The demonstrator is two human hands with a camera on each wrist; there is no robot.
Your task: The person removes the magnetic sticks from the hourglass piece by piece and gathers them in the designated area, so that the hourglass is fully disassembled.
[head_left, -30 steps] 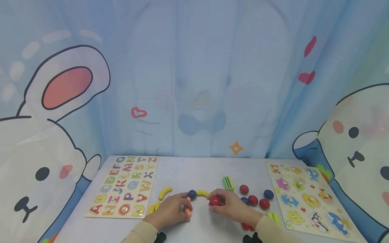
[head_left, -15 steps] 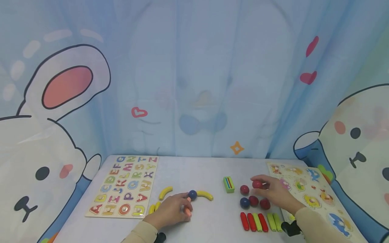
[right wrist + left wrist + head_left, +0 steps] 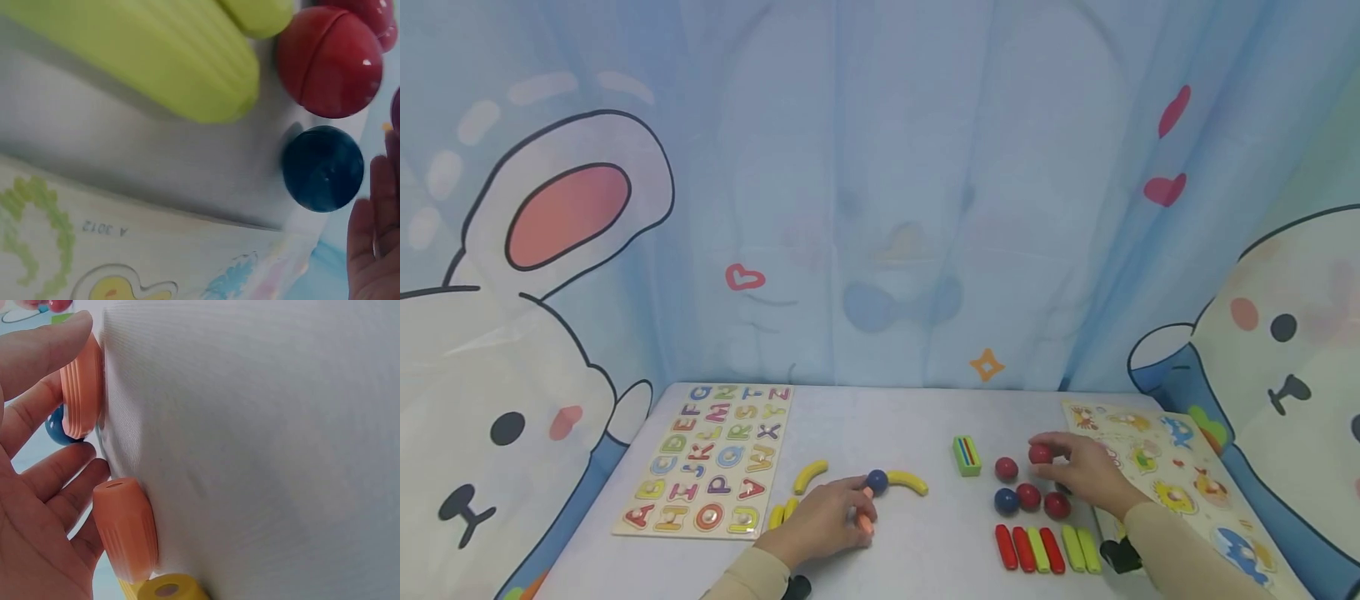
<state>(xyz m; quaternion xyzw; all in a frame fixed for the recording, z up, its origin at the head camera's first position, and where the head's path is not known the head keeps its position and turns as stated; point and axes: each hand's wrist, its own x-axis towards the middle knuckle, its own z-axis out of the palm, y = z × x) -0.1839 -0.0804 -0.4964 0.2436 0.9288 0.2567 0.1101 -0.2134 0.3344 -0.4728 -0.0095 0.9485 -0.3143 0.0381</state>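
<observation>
My left hand (image 3: 823, 521) rests low over the table and pinches a ribbed orange piece (image 3: 81, 394) between thumb and finger. A second orange piece (image 3: 125, 531) lies by its palm, with a yellow piece (image 3: 175, 587) below that. Just past the left fingertips sits a blue ball (image 3: 876, 481), and a curved yellow stick (image 3: 907, 482) runs off to its right. On the right, my right hand (image 3: 1090, 473) holds a red ball (image 3: 1041, 453) in its fingertips at the back of a group of balls. Another blue ball (image 3: 323, 169) lies beneath this hand, mostly hidden in the head view.
Several red balls (image 3: 1028, 497) and a blue ball (image 3: 1007, 501) lie in front of a green striped block (image 3: 967, 456). Red and lime sticks (image 3: 1023, 549) form a row nearer me. A letter board (image 3: 707, 467) lies left, an animal puzzle board (image 3: 1180, 500) right.
My right hand has moved from the end of the curved yellow stick to the ball group on the right, carrying the red ball. My left hand has stayed in place.
</observation>
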